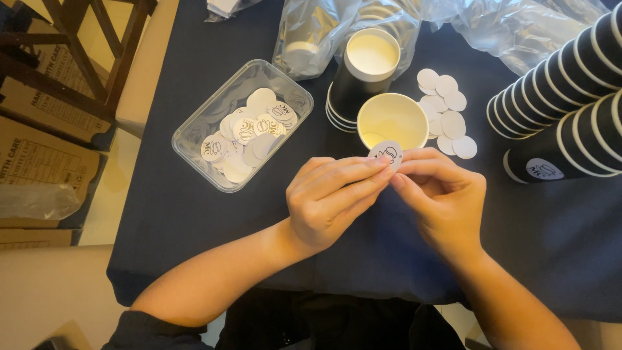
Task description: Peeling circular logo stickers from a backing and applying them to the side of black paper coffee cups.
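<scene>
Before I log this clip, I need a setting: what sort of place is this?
Probably a makeshift packing table: a dark cloth-covered table, stacked paper cups, a plastic tub of round stickers, cardboard boxes alongside.

round white sticker [387, 153] with dark print pinched between both hands' fingertips, just below an open cup. clear plastic tub [194, 129] at left holds more printed round stickers [249, 129]. blank white backing discs [447, 113] lie right of the cups. brown cardboard boxes [45, 162] with dark print on floor, far left. crumpled clear bags [518, 26] along top edge.
</scene>
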